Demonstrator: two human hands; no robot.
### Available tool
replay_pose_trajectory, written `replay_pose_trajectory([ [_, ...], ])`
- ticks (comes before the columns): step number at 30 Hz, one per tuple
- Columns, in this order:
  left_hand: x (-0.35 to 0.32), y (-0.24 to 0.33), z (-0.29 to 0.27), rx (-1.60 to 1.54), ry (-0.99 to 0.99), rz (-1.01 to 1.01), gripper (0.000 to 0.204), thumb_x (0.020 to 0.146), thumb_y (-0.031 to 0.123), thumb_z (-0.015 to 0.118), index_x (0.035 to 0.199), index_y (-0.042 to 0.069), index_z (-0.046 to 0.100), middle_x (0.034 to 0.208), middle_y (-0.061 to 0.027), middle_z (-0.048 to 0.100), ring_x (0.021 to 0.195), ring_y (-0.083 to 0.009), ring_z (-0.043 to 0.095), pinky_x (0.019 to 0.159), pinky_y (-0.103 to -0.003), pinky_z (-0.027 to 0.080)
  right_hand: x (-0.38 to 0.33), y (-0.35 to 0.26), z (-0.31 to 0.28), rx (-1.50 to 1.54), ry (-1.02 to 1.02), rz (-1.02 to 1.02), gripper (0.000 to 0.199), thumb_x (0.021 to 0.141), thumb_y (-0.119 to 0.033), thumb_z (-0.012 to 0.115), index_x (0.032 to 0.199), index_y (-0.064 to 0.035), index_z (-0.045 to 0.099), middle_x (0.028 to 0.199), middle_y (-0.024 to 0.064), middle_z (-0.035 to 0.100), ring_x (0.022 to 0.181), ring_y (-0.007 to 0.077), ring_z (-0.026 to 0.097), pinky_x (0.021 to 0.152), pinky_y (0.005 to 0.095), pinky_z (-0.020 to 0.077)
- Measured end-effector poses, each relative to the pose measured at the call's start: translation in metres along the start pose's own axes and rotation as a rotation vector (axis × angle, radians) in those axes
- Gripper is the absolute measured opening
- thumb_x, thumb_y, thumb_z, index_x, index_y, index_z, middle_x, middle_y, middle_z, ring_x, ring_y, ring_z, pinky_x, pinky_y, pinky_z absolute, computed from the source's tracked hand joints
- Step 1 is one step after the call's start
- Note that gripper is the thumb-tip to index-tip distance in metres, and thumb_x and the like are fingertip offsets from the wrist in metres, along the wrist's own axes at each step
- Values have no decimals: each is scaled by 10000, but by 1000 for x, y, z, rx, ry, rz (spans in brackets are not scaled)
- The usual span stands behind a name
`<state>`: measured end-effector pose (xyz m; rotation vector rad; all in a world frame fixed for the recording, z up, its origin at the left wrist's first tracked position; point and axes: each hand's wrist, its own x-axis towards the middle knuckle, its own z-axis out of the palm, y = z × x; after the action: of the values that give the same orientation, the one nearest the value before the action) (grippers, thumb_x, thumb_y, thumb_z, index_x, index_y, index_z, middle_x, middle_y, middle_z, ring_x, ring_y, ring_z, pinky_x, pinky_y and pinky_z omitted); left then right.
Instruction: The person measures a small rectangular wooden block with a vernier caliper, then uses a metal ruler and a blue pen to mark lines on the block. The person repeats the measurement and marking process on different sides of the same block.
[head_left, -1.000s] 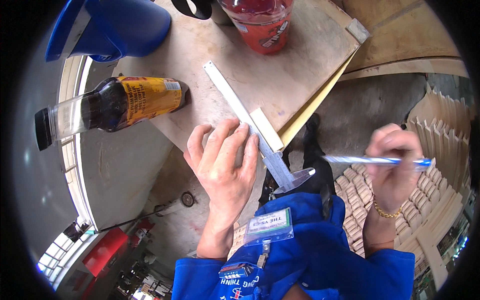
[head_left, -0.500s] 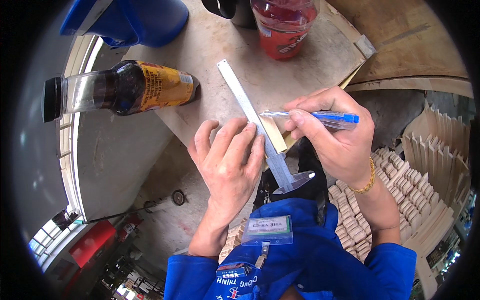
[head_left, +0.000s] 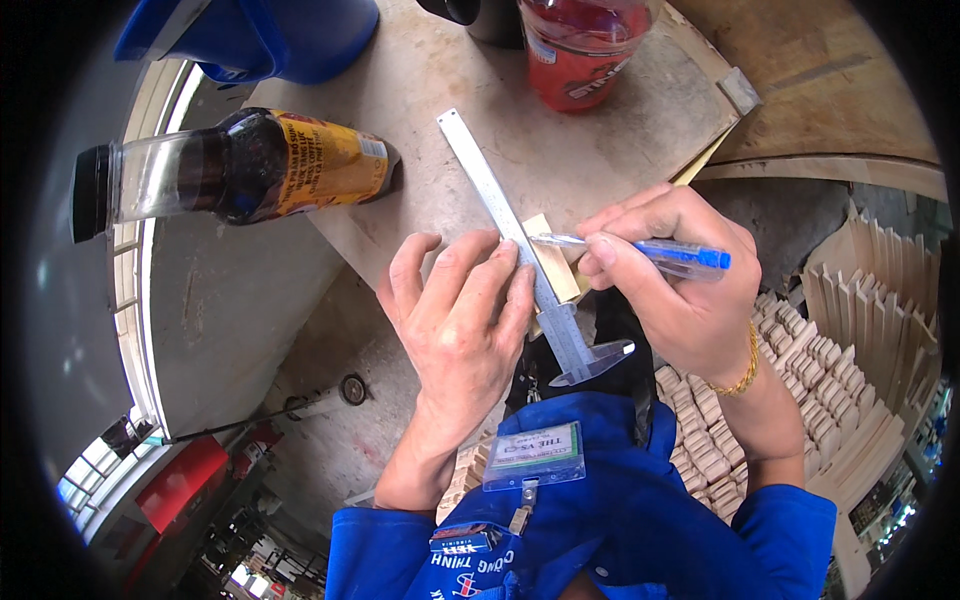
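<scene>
A metal vernier caliper (head_left: 482, 180) lies slantwise at the near corner of the worktable, its jaws toward my body. My left hand (head_left: 450, 325) holds it down, with bent fingertips pressed on the beam. Along the caliper's right edge sits a small pale wooden strip (head_left: 556, 268). In my right hand (head_left: 695, 300) is a clear pen with a blue end (head_left: 705, 258), pinched between thumb and fingers. The pen's tip meets the strip close to the caliper's edge; any mark there is too small to make out.
On the worktable (head_left: 420, 130) stand a dark bottle with a yellow label (head_left: 310, 165), a blue container (head_left: 320, 40), a cup of red drink (head_left: 580, 60) and a dark mug (head_left: 495, 22). Stacked wooden pieces (head_left: 800, 370) fill the lower right.
The pen tip has shifted slightly right and down, and more of the strip's far end shows. My left hand stays on the caliper. The view has moved a little.
</scene>
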<state>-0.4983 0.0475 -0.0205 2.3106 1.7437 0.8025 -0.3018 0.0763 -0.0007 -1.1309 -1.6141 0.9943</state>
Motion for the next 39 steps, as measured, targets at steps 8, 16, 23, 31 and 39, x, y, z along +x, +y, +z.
replay_pose_trajectory([
  [8,1,0,-1,2,-8,3,217,750,122,799,955,84,738,1022,-17,688,1074,-302,545,950,-418,400,3,4,5,115,45,52,45,932,38,633,911,72,612,916,177,698,718,135,699,642,233,571],
  [16,2,3,0,4,-6,3,217,749,118,799,954,81,738,1022,-19,688,1068,-302,542,938,-411,402,-5,-1,0,118,25,102,41,926,50,626,893,65,605,908,179,694,709,135,697,626,235,568],
  [23,1,5,-1,15,-9,-14,219,743,72,805,952,55,740,1030,-54,705,1054,-320,557,931,-412,455,-16,-5,-6,78,-35,71,33,894,58,643,894,63,611,863,180,693,701,135,694,607,239,559],
  [31,-1,3,1,27,1,6,215,753,121,800,954,80,739,1032,-16,691,1077,-296,539,918,-403,395,-15,-10,-14,18,-102,21,26,885,31,654,870,44,637,770,126,692,633,108,660,576,227,532],
  [39,-1,2,1,20,11,14,214,753,113,799,956,83,739,1025,-13,689,1069,-292,539,911,-398,396,17,-6,-15,2,-255,143,110,916,-53,679,869,34,631,682,49,665,605,70,640,547,212,521],
])
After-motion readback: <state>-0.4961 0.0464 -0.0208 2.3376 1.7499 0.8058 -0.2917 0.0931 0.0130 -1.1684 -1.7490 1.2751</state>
